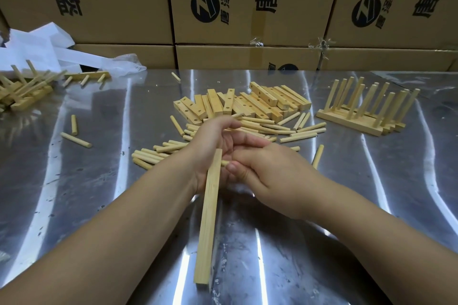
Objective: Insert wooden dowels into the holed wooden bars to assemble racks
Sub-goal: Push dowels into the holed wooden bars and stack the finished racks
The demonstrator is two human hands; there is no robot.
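Dowel [225, 163] at bar [210, 218], steel table [99, 181], cartons [119, 7] behind

Gripping a bar [209, 218] with the left hand [215, 141], pinching a dowel [224, 163] with the right hand [275, 173], with forearms converging.

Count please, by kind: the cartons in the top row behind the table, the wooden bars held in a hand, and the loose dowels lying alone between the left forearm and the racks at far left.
Cartons: 3
Wooden bar in the left hand: 1
Dowels: 2
Total: 6
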